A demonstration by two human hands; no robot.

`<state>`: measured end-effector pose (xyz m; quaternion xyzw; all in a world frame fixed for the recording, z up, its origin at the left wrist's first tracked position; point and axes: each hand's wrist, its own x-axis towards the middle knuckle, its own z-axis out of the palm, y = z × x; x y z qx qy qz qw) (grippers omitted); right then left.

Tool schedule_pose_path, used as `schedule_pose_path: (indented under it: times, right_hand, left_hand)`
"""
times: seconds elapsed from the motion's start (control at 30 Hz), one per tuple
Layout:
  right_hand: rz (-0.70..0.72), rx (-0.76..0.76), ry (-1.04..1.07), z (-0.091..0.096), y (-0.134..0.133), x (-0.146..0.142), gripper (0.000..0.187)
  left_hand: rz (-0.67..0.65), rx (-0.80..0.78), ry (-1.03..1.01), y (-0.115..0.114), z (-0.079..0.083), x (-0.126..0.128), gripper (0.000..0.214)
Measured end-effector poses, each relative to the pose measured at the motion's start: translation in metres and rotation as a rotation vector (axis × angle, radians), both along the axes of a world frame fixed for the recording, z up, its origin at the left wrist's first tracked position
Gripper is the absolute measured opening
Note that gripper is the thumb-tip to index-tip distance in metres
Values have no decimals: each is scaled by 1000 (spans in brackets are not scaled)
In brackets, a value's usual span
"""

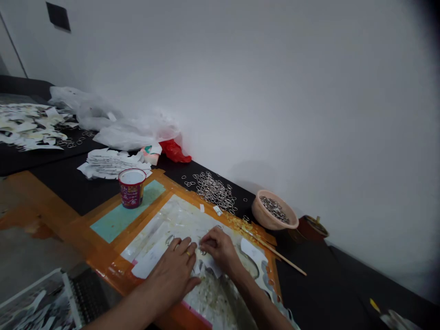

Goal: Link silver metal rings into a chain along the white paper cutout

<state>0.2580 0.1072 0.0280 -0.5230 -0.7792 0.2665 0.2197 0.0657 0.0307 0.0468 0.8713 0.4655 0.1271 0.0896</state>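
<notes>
My left grip [172, 275] is released, palm down on a white paper cutout [147, 259] at the centre of the taped board [101, 256]. My right grip [220, 250] brings its fingertips [208, 240] together at a small metal ring [203, 251]; whether the ring is held, I cannot tell. Remaining stock: loose rings [213, 191] at 12 o'clock, more in a peach bowl [263, 215] at 1 o'clock, stacked cut paper [112, 164] at 11 o'clock, and further scraps [30, 126] at 10 o'clock. My hands hide most of the cutout's outline.
</notes>
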Motion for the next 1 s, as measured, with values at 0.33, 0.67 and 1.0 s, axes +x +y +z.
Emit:
schedule_pose_path:
  times: [0.33,0.67,1.0]
  right_hand:
    - [21,41,-99,3,-11,0,14]
    - [203,112,-272,26,-17,-5,23]
    - [225,80,-349,38,-14,-12,22]
  left_hand:
    - [-36,-34,-128,2,11,-15,36]
    - [-122,-40,-169,11,19,-30,32]
    - [-81,-82,-196,13,20,-29,62]
